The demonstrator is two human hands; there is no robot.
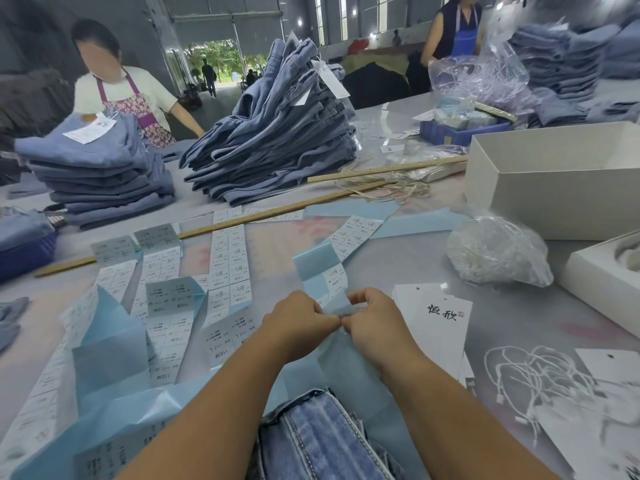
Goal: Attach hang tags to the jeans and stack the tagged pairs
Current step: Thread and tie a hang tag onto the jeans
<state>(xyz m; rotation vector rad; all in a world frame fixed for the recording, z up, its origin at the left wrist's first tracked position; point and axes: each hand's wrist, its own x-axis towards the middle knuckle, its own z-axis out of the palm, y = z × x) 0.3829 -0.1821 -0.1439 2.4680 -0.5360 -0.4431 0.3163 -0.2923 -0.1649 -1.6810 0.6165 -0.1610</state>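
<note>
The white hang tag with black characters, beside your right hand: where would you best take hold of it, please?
Probably pinch the hang tag at its near-left corner, coming from the right hand side: it lies flat atop a tag stack, and that corner is nearest.

Both hands' fingers (337, 320) pinched together
</note>
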